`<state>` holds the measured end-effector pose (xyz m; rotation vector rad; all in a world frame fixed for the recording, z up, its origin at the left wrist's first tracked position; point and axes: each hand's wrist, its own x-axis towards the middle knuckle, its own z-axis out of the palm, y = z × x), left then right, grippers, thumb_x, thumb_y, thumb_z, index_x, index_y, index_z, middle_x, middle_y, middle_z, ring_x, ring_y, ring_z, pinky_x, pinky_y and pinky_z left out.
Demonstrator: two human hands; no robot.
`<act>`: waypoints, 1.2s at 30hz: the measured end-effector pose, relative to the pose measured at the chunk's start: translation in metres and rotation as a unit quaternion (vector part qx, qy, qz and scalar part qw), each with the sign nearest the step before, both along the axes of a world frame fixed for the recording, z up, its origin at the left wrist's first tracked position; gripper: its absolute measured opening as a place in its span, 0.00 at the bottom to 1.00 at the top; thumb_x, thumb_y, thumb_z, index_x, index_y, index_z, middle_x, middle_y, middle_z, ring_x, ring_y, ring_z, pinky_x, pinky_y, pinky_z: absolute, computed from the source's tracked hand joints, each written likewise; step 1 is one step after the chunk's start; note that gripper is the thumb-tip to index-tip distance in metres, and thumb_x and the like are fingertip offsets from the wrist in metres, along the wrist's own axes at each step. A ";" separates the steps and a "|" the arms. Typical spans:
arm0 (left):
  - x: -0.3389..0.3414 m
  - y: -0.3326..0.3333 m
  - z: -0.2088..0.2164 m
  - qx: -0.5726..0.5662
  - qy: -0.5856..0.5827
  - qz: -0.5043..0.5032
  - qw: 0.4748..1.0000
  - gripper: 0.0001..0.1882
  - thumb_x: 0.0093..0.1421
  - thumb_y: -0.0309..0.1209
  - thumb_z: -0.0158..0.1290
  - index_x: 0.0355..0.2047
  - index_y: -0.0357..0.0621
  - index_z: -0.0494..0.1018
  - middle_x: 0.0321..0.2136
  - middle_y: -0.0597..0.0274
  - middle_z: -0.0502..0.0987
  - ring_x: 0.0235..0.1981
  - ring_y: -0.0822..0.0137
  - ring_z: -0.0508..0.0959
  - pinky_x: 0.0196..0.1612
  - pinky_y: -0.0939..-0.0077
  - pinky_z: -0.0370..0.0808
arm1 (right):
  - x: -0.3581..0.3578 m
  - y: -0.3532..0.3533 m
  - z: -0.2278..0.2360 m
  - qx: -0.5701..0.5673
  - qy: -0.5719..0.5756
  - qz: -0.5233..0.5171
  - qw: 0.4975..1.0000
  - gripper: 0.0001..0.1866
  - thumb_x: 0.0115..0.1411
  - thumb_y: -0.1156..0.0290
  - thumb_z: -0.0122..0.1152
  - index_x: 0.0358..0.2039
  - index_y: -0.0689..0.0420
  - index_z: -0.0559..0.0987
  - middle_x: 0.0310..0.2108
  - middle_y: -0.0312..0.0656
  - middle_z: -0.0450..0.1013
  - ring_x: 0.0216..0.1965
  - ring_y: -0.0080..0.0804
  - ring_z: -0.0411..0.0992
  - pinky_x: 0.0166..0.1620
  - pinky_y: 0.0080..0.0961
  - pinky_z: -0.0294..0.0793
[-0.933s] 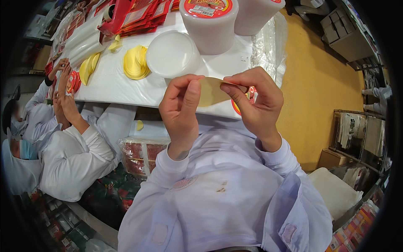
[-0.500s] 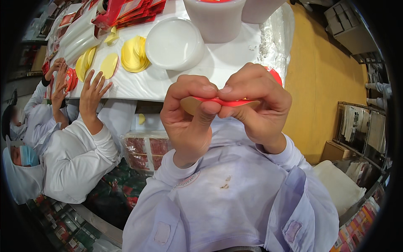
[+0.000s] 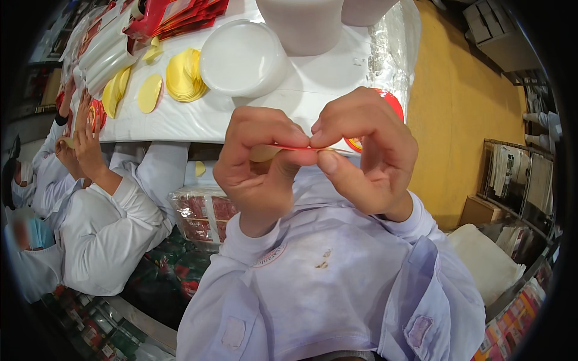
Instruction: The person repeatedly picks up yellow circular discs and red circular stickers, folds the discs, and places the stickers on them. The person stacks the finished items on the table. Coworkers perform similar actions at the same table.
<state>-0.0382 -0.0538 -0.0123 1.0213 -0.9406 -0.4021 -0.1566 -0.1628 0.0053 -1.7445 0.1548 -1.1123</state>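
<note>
The near edge of the white counter (image 3: 325, 75) runs behind the left hand (image 3: 259, 162) and right hand (image 3: 370, 150), with a stretch of surface between them and the low round tub (image 3: 244, 59). A tall tub (image 3: 301, 27) stands beside it; their contents cannot be told. Fingers curled, both hands pinch a red-and-pale thin disc (image 3: 263, 154), thumbs underneath, before the chest (image 3: 337, 271).

Table (image 3: 328, 78): white covering
Left part: fanned yellow discs (image 3: 185, 81), a lone yellow disc (image 3: 149, 94)
Middle: round translucent tub (image 3: 244, 57)
Far side: tall whitish tubs (image 3: 301, 27), piled red packets (image 3: 191, 17)
Near right edge: round red label (image 3: 394, 105), mostly hidden
</note>
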 end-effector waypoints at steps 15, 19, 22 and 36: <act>0.024 -0.001 -0.005 0.021 -0.451 0.115 0.885 0.17 0.44 0.20 0.68 0.35 0.52 0.86 0.41 0.63 0.77 0.40 0.62 0.79 0.50 0.58 0.77 | -0.016 -0.018 -0.017 0.572 0.182 0.221 0.769 0.11 0.64 0.64 0.64 0.28 0.57 0.81 0.22 0.28 0.73 0.22 0.13 0.64 0.27 0.17 0.62; 0.018 0.005 -0.015 0.007 -0.441 0.199 0.875 0.10 0.56 0.23 0.65 0.38 0.50 0.82 0.37 0.63 0.77 0.41 0.63 0.78 0.55 0.51 0.75 | -0.010 -0.010 -0.021 0.555 0.131 0.240 0.786 0.12 0.69 0.62 0.61 0.37 0.58 0.82 0.34 0.33 0.77 0.32 0.17 0.70 0.36 0.19 0.70; 0.017 0.004 -0.027 0.001 -0.330 0.214 0.919 0.06 0.65 0.28 0.60 0.41 0.45 0.78 0.37 0.62 0.78 0.41 0.65 0.78 0.56 0.52 0.74 | 0.007 0.006 -0.012 0.398 0.034 0.201 0.894 0.14 0.72 0.62 0.56 0.46 0.59 0.82 0.56 0.39 0.74 0.48 0.22 0.72 0.51 0.21 0.71; 0.193 0.000 -0.052 0.110 -0.011 0.513 0.851 0.13 0.67 0.33 0.60 0.41 0.33 0.77 0.32 0.62 0.82 0.32 0.75 0.79 0.36 0.78 0.77 | 0.103 -0.059 0.003 0.062 0.149 -0.110 0.981 0.08 0.62 0.70 0.69 0.34 0.61 0.82 0.27 0.37 0.81 0.28 0.17 0.77 0.33 0.17 0.75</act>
